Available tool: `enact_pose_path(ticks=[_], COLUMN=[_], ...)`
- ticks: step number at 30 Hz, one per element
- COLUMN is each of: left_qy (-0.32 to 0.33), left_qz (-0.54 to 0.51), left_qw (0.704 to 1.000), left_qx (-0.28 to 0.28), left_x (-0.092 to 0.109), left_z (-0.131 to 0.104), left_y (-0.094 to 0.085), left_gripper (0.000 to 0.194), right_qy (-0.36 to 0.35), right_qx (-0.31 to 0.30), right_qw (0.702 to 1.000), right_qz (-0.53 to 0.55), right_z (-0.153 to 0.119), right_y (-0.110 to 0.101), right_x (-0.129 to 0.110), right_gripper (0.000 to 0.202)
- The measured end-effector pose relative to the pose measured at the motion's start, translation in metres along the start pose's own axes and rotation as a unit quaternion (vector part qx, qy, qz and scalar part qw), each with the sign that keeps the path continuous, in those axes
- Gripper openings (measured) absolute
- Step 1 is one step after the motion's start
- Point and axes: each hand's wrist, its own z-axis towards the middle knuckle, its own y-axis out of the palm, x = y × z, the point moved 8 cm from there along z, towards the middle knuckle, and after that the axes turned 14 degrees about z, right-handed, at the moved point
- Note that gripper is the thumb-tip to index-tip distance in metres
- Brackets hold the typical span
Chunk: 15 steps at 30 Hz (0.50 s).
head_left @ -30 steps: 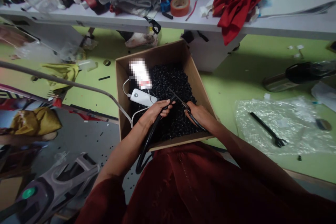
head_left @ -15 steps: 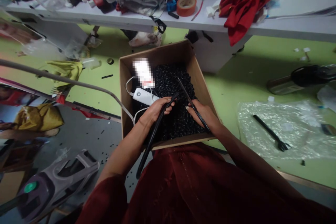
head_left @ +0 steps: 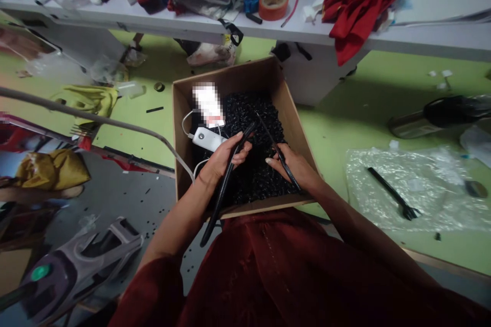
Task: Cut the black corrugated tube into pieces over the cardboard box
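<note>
A black ribbed tube point(head_left: 222, 191) runs through my left hand point(head_left: 231, 155), whose fingers are wrapped round it. Its lower end hangs over the near edge of a cardboard box point(head_left: 301, 138). My right hand point(head_left: 294, 164) holds a slim dark tool point(head_left: 273, 139) with a narrow far end and a thicker black near part; its exact kind is unclear. The tool's tip points away from me, to the right of the tube's upper end and apart from it. Under both hands, a heap of small shiny black pieces point(head_left: 251, 184) fills much of the box.
Inside the box lie a white power bank point(head_left: 207, 139) and a blurred-out bright device point(head_left: 208, 103), joined by cables. A grey hose point(head_left: 115, 121) crosses at left. At right are a plastic bag point(head_left: 356, 184), a black fork-ended stick point(head_left: 391, 189) and a bottle point(head_left: 412, 121). Orange tape point(head_left: 264, 12) lies on the shelf.
The tube has shifted slightly up and its upper end now sits a little further from me. My right hand and tool have moved slightly left, with the thumb more visible.
</note>
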Motion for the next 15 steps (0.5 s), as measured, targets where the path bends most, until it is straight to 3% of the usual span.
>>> enact_pose_path(ticks=[4,15], left_qy=[0.018,0.086], left_qz=[0.076,0.244], left_qw=[0.996,0.954], left_qx=[0.041,0.152], left_x=[0.002,0.008], left_z=[0.000,-0.001], left_y=[-0.007,-0.012], left_gripper=[0.039,0.041], right_qy=[-0.003,0.013], right_qx=[-0.002,-0.060], right_qw=[1.000,0.998], right_qz=[0.001,-0.002], right_z=[-0.001,-0.005], right_y=[0.000,0.005], right_x=[0.000,-0.010], right_gripper=[0.044,0.039])
